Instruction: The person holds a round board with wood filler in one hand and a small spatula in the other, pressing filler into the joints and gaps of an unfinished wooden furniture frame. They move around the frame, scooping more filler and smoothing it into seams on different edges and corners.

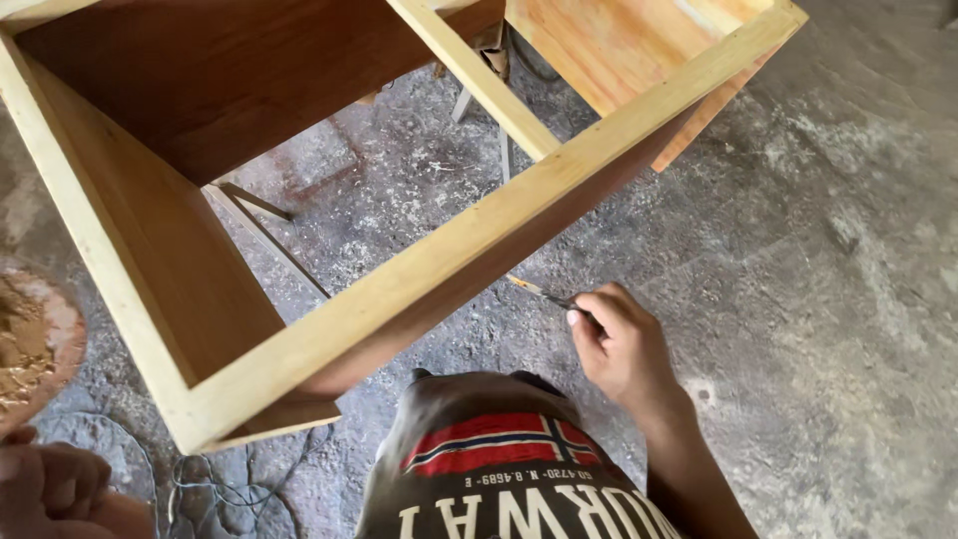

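The right hand (624,344) is pinching a thin putty knife (539,291), its blade pointing toward ten o'clock and touching the outer side of the wooden cabinet frame (449,265) just below the pale front edge. Keeping the blade flat and low against the wood would probably be spreading filler cleanly. At eight o'clock the left hand (50,484) is curling closed, seemingly holding the round board of brown filler (30,344), though that grip is partly cut off.
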